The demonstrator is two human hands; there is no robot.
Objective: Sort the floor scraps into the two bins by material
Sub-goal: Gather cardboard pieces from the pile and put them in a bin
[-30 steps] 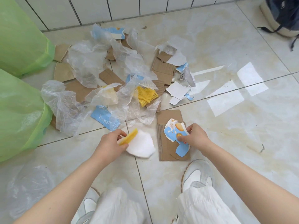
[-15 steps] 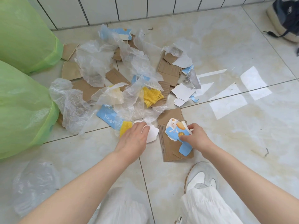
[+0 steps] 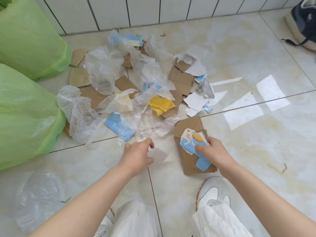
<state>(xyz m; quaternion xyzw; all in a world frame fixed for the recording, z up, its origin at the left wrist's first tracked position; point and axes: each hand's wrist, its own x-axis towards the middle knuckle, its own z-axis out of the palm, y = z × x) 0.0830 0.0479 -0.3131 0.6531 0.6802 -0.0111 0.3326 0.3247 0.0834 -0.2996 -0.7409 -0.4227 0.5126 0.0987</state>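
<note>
1. We crouch on a glossy cream tiled floor (image 3: 239,53) below a white tiled wall (image 3: 153,9).
2. Our left hand (image 3: 136,155) grips a white scrap (image 3: 158,155).
3. Our right hand (image 3: 211,151) pinches blue printed paper (image 3: 189,142) against cardboard (image 3: 186,124).
4. Two green bins (image 3: 25,106) stand left of the scrap pile (image 3: 136,86).

Glossy cream floor tiles (image 3: 239,53), white tiled wall (image 3: 145,9), sunlight patches (image 3: 271,93)

Two bins wear pale green plastic liners (image 3: 25,103). Brown corrugated cardboard piece (image 3: 188,127) carries a blue-and-white printed scrap (image 3: 189,144). A yellow ribbed scrap (image 3: 162,106) shows among clear crinkled film (image 3: 102,72).
</note>
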